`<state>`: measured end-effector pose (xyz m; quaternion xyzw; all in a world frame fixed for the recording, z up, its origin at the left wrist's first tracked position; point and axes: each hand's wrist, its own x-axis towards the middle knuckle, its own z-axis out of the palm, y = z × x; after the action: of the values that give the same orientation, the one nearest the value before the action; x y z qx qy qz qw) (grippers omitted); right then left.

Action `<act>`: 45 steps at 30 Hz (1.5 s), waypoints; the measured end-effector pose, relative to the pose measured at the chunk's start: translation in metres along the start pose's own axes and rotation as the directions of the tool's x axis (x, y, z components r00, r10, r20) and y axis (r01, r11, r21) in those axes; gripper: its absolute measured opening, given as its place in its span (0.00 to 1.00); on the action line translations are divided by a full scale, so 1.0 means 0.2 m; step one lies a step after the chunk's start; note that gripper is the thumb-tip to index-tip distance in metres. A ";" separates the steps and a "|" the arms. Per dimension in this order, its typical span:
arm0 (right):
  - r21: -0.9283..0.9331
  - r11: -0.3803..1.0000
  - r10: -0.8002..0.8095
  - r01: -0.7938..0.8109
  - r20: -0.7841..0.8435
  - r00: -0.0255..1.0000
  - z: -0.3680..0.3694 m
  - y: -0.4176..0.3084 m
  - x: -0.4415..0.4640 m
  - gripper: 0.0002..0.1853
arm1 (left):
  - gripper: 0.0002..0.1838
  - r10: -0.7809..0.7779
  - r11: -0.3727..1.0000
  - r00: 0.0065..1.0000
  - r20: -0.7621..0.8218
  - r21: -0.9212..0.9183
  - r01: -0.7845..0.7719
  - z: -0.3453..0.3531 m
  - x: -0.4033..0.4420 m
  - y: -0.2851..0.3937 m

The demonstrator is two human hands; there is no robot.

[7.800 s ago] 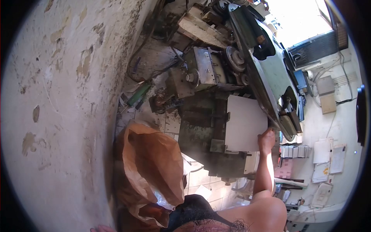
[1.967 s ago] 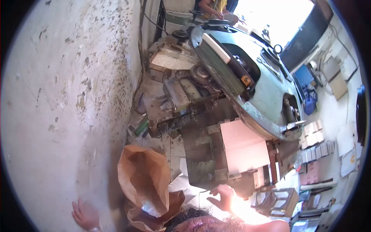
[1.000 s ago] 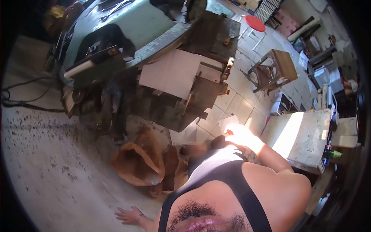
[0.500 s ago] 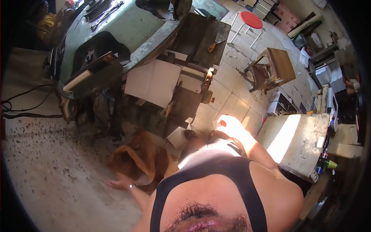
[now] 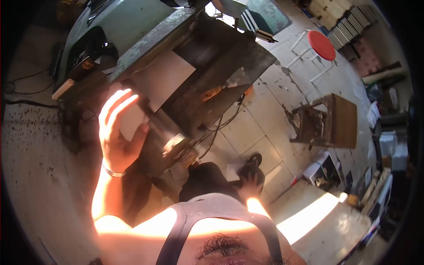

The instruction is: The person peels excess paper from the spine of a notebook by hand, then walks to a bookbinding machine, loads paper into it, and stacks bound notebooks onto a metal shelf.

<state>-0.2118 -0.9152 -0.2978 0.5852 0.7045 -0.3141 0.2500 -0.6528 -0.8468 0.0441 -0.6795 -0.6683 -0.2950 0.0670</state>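
My left hand point(image 5: 115, 139) is raised in front of the green machine point(image 5: 143, 42), sunlit, its fingers and thumb apart. A pale surface shows between thumb and fingers; I cannot tell whether the hand touches it. Beyond the fingertips, a white paper sheet point(image 5: 165, 77) lies on the machine's dark bed point(image 5: 221, 57). Lower right of the sheet sits a metal bar with a bright end point(image 5: 176, 143). My right hand point(image 5: 249, 187) rests with spread fingers at my right leg, near the knee, and shows nothing in it.
A red-topped stool point(image 5: 321, 45) and a wooden stool point(image 5: 338, 120) stand on the tiled floor to the right. A sunlit worktable point(image 5: 304, 216) is close on my right. Cables point(image 5: 216, 132) hang beside the machine bed. Stacked boards point(image 5: 351, 27) are at the back.
My left hand has come up from low beside the brown bag to the machine. My right hand has lowered to my leg. The view has shifted, bringing the machine bed closer.
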 end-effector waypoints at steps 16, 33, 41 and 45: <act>0.358 0.929 -0.147 0.095 0.119 0.982 -0.99 0.82 0.83 0.37 | 0.45 -0.851 0.428 0.523 -0.040 0.523 0.737 1.30 0.61 -0.52; 0.635 0.711 -0.213 0.302 -0.215 0.953 -2.59 1.06 1.63 0.28 | 0.37 -0.695 0.702 0.717 0.048 0.258 0.663 1.80 1.40 0.32; 0.561 0.606 -0.479 0.563 -0.308 0.822 -3.77 0.91 2.50 0.25 | 0.33 -0.412 0.786 0.514 0.753 0.009 0.618 2.37 2.12 0.82; 0.387 0.664 -0.526 0.640 -0.366 0.768 -4.21 0.84 2.98 0.26 | 0.33 -0.652 0.376 0.285 0.703 -0.026 0.926 2.68 2.21 0.68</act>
<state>-0.1466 0.1217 -0.1803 0.4014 0.7746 -0.4780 -0.1019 -0.3864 -0.2163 -0.1366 -0.2866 -0.8180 -0.2005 -0.4567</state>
